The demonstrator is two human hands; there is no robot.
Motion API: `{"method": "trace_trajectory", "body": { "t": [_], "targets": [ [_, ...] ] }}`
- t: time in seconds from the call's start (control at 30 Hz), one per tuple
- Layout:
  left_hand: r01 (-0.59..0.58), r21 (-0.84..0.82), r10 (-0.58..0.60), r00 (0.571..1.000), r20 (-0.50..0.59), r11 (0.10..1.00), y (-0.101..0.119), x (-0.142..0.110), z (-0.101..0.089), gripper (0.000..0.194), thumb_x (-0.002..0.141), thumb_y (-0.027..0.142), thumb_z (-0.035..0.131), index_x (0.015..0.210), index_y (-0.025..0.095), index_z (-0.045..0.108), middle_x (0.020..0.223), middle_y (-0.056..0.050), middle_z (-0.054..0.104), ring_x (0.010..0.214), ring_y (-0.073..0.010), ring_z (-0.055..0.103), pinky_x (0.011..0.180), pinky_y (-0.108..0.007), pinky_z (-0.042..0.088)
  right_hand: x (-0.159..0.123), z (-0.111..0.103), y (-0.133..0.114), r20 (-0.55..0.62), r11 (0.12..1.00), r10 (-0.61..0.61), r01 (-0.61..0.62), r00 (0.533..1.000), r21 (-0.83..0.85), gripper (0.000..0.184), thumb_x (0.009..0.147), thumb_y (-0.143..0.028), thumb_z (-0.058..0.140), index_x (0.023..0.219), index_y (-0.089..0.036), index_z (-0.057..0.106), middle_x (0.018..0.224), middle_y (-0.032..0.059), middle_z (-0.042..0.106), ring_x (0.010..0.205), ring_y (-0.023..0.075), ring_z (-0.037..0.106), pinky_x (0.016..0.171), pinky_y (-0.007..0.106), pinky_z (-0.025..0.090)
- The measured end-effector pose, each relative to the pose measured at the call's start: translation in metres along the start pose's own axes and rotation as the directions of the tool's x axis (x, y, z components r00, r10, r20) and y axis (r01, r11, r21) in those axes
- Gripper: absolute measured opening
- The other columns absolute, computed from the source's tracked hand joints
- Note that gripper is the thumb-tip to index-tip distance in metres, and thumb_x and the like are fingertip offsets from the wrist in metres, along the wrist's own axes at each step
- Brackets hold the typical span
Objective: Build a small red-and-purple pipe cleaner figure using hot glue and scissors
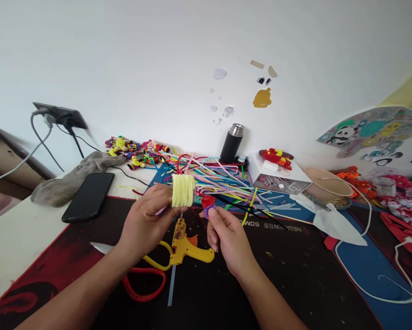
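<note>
head: yellow coil (183, 190), left hand (151, 213)

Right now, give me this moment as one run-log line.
left hand: holds pale-yellow coil | right hand: holds red-and-purple piece | glue gun: on mat, unheld

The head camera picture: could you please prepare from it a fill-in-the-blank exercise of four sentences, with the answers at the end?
The roll in the left hand is pale ____.
The small piece in the right hand is red and ____.
The glue gun has a trigger coloured ____.
Behind the black flask rises the white ____.

Missing words: yellow; purple; orange; wall.
</note>
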State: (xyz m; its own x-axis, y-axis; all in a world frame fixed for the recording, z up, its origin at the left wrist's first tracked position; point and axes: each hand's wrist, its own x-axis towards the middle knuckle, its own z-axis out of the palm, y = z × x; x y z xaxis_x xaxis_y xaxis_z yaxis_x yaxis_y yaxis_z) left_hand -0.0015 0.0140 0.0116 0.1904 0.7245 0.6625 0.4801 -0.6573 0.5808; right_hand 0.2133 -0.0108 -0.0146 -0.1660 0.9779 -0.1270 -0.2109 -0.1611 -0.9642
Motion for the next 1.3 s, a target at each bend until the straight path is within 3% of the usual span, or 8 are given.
{"method": "trace_trajectory", "body": {
  "t": [0.23,0.37,0.47,0.53,0.63,0.73,1.1,1.3],
  "targets": [
    [0.018,-0.036,-0.018,1.000,-0.003,0.999,0.001,0.000,0.000,0.013,0.102,0.030,0.075,0.103,0.030,0.088,0.104,-0.005,0.087,0.099,-0.0296,0.077,0.089,-0.042,0.058,-0.002,0.001,-0.002,0.001,1.000,0.005,-0.005,1.000,-0.008,0.060,0.093,-0.077,0.075,0.098,-0.017,0.072,0.053,-0.0096,0.046,0.042,0.0079,0.038,0.044,0.022,0.027],
    [0.262,-0.198,-0.262,0.965,0.027,0.945,0.004,0.001,0.000,0.020,0.093,0.048,0.084,0.096,0.029,0.090,0.104,-0.007,0.087,0.100,-0.0339,0.078,0.090,-0.046,0.061,-0.002,0.002,-0.003,0.000,1.000,0.013,-0.013,1.000,-0.018,0.063,0.091,-0.080,0.075,0.099,-0.017,0.072,0.052,-0.0098,0.046,0.042,0.0081,0.039,0.044,0.022,0.028],
    [0.503,-0.497,-0.532,0.842,0.094,0.708,0.003,0.004,0.002,0.033,0.077,0.053,0.097,0.094,0.026,0.090,0.098,-0.008,0.088,0.100,-0.0360,0.079,0.093,-0.047,0.063,-0.002,0.003,-0.004,0.003,1.000,0.015,-0.014,1.000,-0.025,0.064,0.090,-0.081,0.075,0.099,-0.017,0.072,0.052,-0.0099,0.046,0.041,0.0080,0.038,0.044,0.022,0.027],
    [0.545,-0.678,-0.626,0.763,0.158,0.493,-0.001,0.007,0.002,0.041,0.068,0.053,0.103,0.093,0.022,0.091,0.093,-0.010,0.088,0.094,-0.0343,0.080,0.088,-0.043,0.065,-0.002,0.003,-0.004,0.013,1.000,0.016,-0.016,1.000,-0.020,0.064,0.090,-0.080,0.075,0.098,-0.017,0.072,0.052,-0.0099,0.046,0.041,0.0077,0.038,0.044,0.022,0.027],
    [0.514,-0.814,-0.668,0.709,0.227,0.269,-0.006,0.011,0.003,0.047,0.063,0.049,0.106,0.094,0.018,0.091,0.094,-0.011,0.088,0.086,-0.0279,0.080,0.078,-0.033,0.066,-0.002,0.003,-0.004,0.028,1.000,0.016,-0.015,0.999,-0.015,0.063,0.090,-0.080,0.076,0.097,-0.017,0.072,0.052,-0.0098,0.046,0.042,0.0074,0.038,0.045,0.023,0.028],
    [0.483,-0.858,-0.671,0.696,0.256,0.174,-0.011,0.011,0.003,0.045,0.065,0.043,0.107,0.097,0.016,0.091,0.102,-0.010,0.089,0.089,-0.0245,0.081,0.080,-0.028,0.067,-0.002,0.003,-0.004,0.030,0.999,0.022,-0.022,0.999,-0.025,0.063,0.091,-0.079,0.075,0.098,-0.017,0.072,0.053,-0.0097,0.046,0.042,0.0076,0.038,0.045,0.023,0.028],
    [0.483,-0.861,-0.675,0.690,0.260,0.162,-0.011,0.010,0.003,0.042,0.067,0.043,0.106,0.095,0.015,0.090,0.104,-0.012,0.089,0.091,-0.0267,0.081,0.081,-0.031,0.067,-0.002,0.004,-0.005,0.031,0.999,0.029,-0.028,0.999,-0.042,0.064,0.090,-0.081,0.075,0.097,-0.017,0.072,0.052,-0.0095,0.046,0.041,0.0081,0.038,0.045,0.023,0.028],
    [0.544,-0.751,-0.664,0.722,0.193,0.373,-0.005,0.008,0.006,0.045,0.067,0.054,0.104,0.094,0.021,0.091,0.096,-0.009,0.088,0.097,-0.0311,0.079,0.093,-0.038,0.062,-0.003,0.004,-0.005,0.022,0.999,0.015,-0.015,1.000,-0.038,0.062,0.092,-0.079,0.075,0.097,-0.017,0.072,0.052,-0.0094,0.046,0.042,0.0084,0.038,0.045,0.023,0.028]
  ]
}}
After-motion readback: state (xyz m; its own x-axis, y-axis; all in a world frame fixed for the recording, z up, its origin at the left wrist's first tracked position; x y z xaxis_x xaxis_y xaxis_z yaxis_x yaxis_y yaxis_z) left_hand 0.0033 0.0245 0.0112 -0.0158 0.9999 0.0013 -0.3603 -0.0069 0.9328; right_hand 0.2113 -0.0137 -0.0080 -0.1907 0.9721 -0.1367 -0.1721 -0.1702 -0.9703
